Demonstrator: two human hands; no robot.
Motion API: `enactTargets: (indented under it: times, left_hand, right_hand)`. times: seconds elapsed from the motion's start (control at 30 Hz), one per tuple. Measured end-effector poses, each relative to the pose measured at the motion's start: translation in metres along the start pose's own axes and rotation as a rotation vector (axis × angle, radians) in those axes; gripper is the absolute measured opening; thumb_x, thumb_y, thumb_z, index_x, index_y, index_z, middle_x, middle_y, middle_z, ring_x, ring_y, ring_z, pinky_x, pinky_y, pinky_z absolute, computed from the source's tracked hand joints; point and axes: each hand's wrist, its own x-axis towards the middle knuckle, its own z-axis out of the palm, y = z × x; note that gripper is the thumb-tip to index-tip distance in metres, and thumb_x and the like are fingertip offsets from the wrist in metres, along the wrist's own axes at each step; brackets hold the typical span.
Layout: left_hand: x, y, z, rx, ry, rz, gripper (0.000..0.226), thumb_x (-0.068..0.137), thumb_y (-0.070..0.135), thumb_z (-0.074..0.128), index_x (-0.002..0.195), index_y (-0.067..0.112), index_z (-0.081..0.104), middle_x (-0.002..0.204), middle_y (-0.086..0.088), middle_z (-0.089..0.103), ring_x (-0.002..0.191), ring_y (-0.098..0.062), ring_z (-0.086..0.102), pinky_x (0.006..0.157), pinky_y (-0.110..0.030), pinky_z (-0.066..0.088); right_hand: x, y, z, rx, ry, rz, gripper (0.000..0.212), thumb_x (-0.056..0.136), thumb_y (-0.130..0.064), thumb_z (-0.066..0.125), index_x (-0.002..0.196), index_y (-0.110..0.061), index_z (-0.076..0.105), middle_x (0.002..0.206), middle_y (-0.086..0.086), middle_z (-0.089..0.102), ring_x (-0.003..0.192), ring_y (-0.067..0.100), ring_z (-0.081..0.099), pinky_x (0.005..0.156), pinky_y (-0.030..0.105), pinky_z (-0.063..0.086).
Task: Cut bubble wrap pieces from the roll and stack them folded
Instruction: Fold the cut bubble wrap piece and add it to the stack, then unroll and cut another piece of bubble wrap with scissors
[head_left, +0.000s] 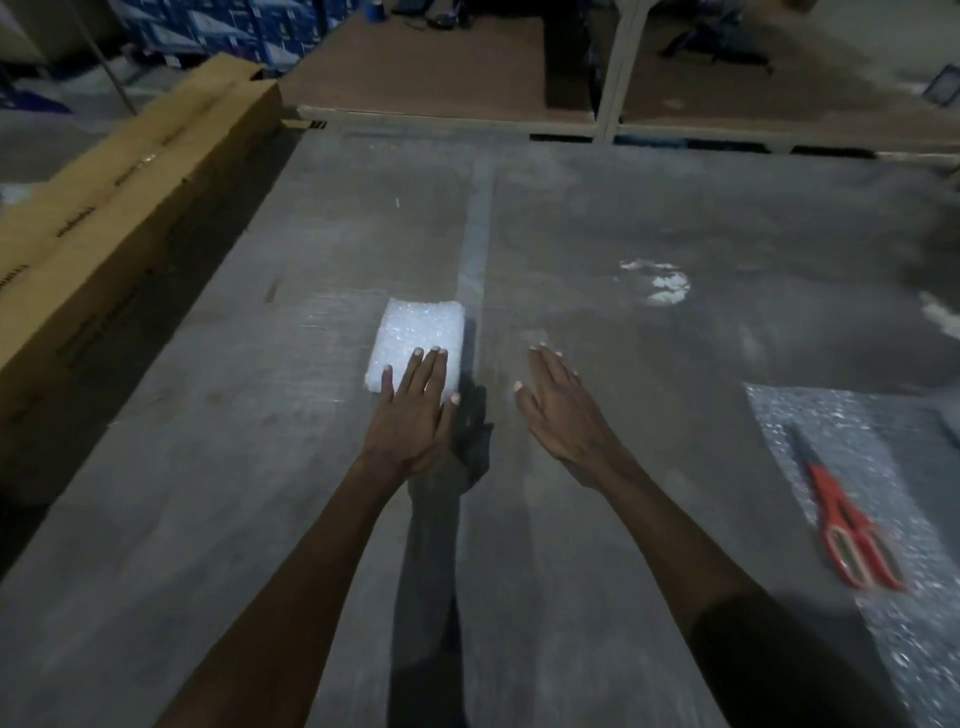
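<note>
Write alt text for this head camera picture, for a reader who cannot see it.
A person's left hand presses flat on a folded bubble wrap piece on a grey table; the right hand hovers open beside it. Red scissors lie on a bubble wrap sheet at right.
</note>
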Motion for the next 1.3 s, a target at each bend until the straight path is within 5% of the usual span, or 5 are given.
enactTargets:
  times: [0.57, 0.73, 1.0, 1.2, 1.3]
  left_hand:
    - [-0.057, 0.311, 0.1, 0.055, -0.192, 0.284, 0.092, 0.085, 0.061, -0.008, 0.159, 0.011, 0.011, 0.168, -0.007, 0.006, 0.155, -0.024, 0.0, 0.121, -0.053, -0.002]
    - [-0.049, 0.412, 0.133, 0.037, -0.244, 0.29, 0.084, 0.094, 0.065, 0.02, 0.16, 0.014, 0.01, 0.168, -0.009, 0.007, 0.154, -0.028, 0.001, 0.12, -0.057, 0.001]
    - [-0.042, 0.49, 0.17, -0.073, -0.261, 0.236, 0.091, 0.087, 0.079, 0.035, 0.16, 0.028, 0.013, 0.168, -0.002, 0.005, 0.154, -0.029, -0.001, 0.12, -0.058, -0.001]
    - [-0.039, 0.484, 0.179, 0.025, -0.245, 0.213, 0.096, 0.075, 0.094, 0.03, 0.155, 0.042, 0.021, 0.166, 0.008, 0.011, 0.154, -0.026, -0.006, 0.119, -0.061, -0.002]
    - [-0.039, 0.483, 0.171, 0.014, -0.288, 0.196, 0.098, 0.073, 0.095, 0.033, 0.156, 0.044, 0.017, 0.167, 0.009, 0.008, 0.153, -0.028, -0.01, 0.118, -0.063, -0.006]
  right_hand:
    - [-0.275, 0.234, -0.101, 0.045, 0.231, 0.241, 0.068, 0.1, -0.048, 0.03, 0.147, -0.002, 0.048, 0.149, 0.02, 0.05, 0.138, 0.034, 0.045, 0.115, 0.043, 0.034]
    - [-0.302, 0.293, -0.131, 0.018, 0.189, 0.248, 0.07, 0.1, -0.047, 0.031, 0.148, 0.001, 0.046, 0.153, 0.024, 0.045, 0.143, 0.038, 0.041, 0.119, 0.048, 0.031]
    - [-0.332, 0.335, -0.183, -0.327, 0.335, 0.194, 0.056, 0.087, -0.022, 0.071, 0.137, -0.002, 0.057, 0.146, 0.022, 0.053, 0.136, 0.043, 0.047, 0.112, 0.062, 0.037]
    - [-0.358, 0.372, -0.231, -0.453, 0.124, 0.569, 0.108, 0.081, -0.065, 0.071, 0.162, -0.027, 0.009, 0.17, 0.01, 0.001, 0.155, 0.043, 0.001, 0.113, 0.073, 0.018]
    - [-0.362, 0.383, -0.236, -0.357, 0.076, 0.643, 0.123, 0.077, -0.061, 0.078, 0.161, -0.032, -0.008, 0.169, 0.008, -0.004, 0.15, 0.046, 0.015, 0.109, 0.069, 0.036]
